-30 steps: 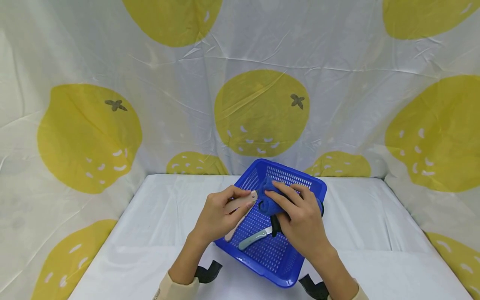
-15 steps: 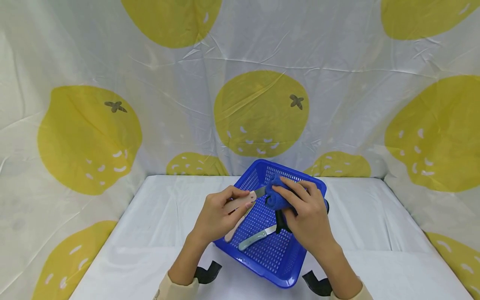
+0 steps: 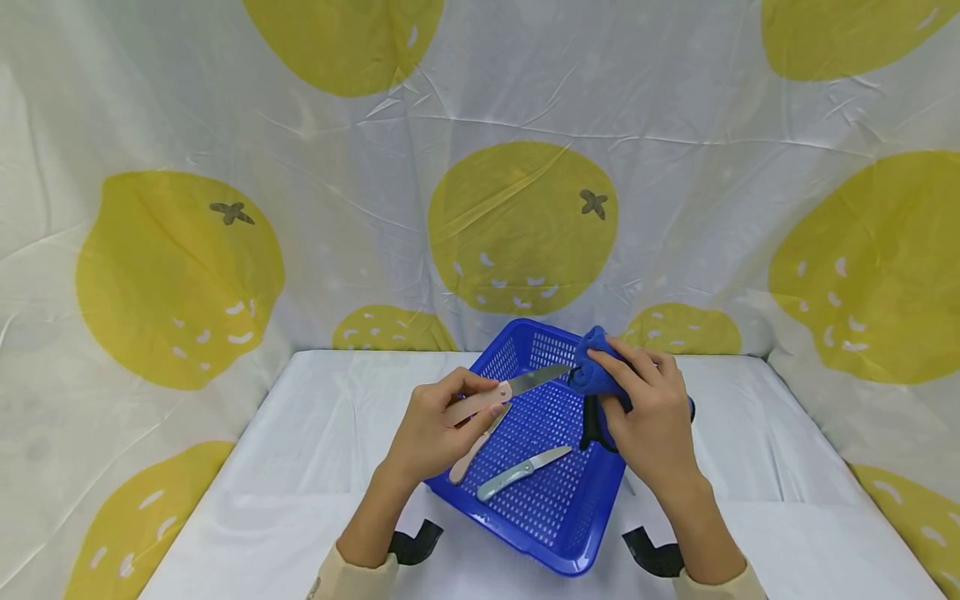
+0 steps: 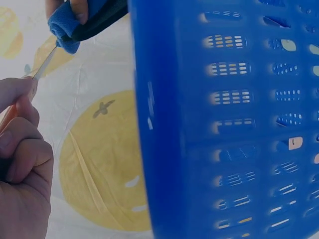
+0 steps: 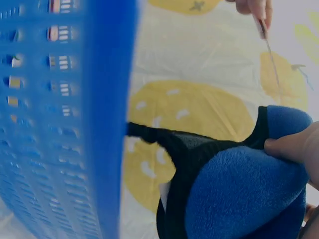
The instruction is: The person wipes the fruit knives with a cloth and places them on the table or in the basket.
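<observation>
My left hand (image 3: 438,425) grips the pale pink handle of a knife (image 3: 478,402) above the blue basket, its blade pointing right. At the blade's tip, my right hand (image 3: 648,417) pinches a bunched blue cloth (image 3: 596,367) with black edging; part of the cloth hangs below the fingers. In the right wrist view the fuzzy blue cloth (image 5: 239,189) fills the lower right, with the thin blade running towards its top. The left wrist view has the blade (image 4: 46,62) reaching up to the cloth (image 4: 65,27). Whether tip and cloth still touch is hard to tell.
Beneath the hands a blue perforated basket (image 3: 525,546) stands at a slant on the white-covered table (image 3: 337,425). Inside lie a knife with a pale green handle (image 3: 504,482) and another with a pale pink handle (image 3: 467,462). A lemon-print curtain (image 3: 360,208) hangs behind.
The right hand and cloth have moved right along the blade to its tip, baring the blade. More of the green-handled knife's blade shows. The left hand has stayed nearly still.
</observation>
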The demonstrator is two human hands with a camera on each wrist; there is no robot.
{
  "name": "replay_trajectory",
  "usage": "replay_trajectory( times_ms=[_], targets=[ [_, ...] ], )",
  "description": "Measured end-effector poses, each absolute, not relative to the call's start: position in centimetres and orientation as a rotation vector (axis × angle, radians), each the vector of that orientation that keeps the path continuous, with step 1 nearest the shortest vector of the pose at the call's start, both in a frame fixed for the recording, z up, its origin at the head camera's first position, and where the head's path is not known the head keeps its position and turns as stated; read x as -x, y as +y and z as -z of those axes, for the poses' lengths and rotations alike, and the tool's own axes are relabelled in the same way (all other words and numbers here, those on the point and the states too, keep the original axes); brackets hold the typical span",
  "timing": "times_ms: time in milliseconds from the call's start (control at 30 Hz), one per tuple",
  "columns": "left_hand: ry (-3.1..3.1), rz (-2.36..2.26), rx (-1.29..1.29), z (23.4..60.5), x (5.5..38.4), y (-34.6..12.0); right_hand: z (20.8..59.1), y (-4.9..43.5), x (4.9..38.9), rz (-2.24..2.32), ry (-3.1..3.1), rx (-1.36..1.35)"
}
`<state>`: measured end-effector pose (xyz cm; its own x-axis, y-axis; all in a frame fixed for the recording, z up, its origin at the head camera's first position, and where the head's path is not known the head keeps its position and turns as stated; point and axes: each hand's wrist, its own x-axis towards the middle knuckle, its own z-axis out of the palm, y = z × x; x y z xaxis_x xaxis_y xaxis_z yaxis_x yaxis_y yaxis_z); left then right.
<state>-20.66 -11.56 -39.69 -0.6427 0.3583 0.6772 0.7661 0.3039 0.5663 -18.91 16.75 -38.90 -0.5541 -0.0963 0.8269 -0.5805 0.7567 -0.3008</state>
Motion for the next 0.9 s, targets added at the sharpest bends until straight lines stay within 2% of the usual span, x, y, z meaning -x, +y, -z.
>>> replay_trajectory(
  times_ms=[667,900],
  targets=[
    [-2.178,1.293,0.985,39.7,20.7,-11.5,38.3,14.7,17.4,-0.792,-1.953,-0.65],
    [-2.16,1.259,1.051,39.9,20.9,-11.3,39.0,12.7,16.8,-0.745,-1.994,-0.831]
  ],
)
